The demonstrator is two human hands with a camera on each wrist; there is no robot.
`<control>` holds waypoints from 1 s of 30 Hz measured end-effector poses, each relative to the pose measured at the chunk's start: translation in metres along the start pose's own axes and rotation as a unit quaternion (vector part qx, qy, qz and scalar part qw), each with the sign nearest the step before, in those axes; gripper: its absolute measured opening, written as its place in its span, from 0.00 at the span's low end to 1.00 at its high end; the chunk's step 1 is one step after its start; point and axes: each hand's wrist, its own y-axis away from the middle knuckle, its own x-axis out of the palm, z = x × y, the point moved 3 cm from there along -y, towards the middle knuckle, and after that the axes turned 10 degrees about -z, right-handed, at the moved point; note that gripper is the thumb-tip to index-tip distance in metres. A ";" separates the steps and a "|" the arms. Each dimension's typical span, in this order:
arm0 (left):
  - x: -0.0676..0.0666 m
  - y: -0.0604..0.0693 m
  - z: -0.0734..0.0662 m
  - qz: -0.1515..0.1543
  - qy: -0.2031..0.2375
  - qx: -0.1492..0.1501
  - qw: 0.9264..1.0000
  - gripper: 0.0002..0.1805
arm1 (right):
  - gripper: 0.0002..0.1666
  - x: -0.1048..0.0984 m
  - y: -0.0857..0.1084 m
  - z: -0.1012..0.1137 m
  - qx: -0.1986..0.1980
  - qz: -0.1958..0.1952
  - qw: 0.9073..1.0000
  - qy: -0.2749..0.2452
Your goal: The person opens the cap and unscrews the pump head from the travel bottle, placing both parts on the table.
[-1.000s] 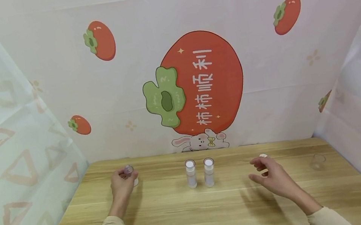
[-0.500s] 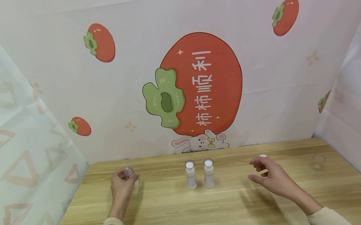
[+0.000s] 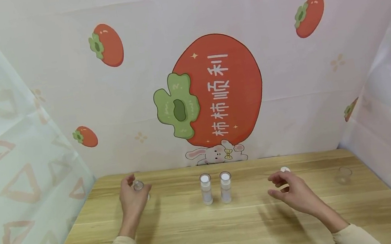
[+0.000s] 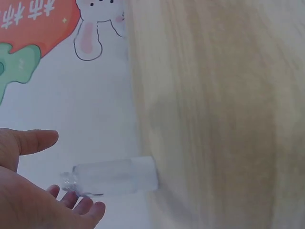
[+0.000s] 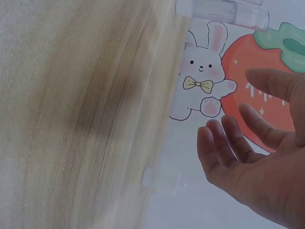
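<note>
My left hand [image 3: 133, 200] is at the table's left side, thumb and fingers spread around a clear bottle [image 4: 109, 177] without gripping it. The bottle stands upright, its white end on the table and a narrow, ridged clear end on top. In the left wrist view the fingertips lie close by the bottle's upper end; whether they touch it I cannot tell. On the right, my right hand [image 3: 295, 191] hovers above the table with loosely bent fingers, holding nothing. A small white round-topped thing [image 3: 285, 169] shows behind that hand, mostly hidden by it.
Two clear-and-white bottles [image 3: 206, 189] stand side by side at mid-table. A clear cup-shaped cover [image 3: 344, 175] sits at the far right of the wooden table [image 3: 210, 235]. A printed cloth [image 3: 292, 125] hangs behind the table, with more cloth at both sides.
My left hand has let go of the bottle: its fingers and thumb have spread away from it. The right hand stays nearly where it was.
</note>
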 end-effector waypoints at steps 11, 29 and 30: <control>0.010 0.016 -0.037 -0.033 0.006 0.142 0.989 0.34 | 0.15 0.005 0.002 0.000 -0.012 0.015 1.000 -0.023; 0.054 0.040 -0.047 0.110 0.032 0.170 0.979 0.32 | 0.14 0.011 0.002 0.009 -0.023 0.034 0.998 -0.037; 0.057 0.041 -0.047 0.116 0.035 0.169 0.978 0.31 | 0.14 0.012 0.002 0.009 -0.023 0.036 0.998 -0.037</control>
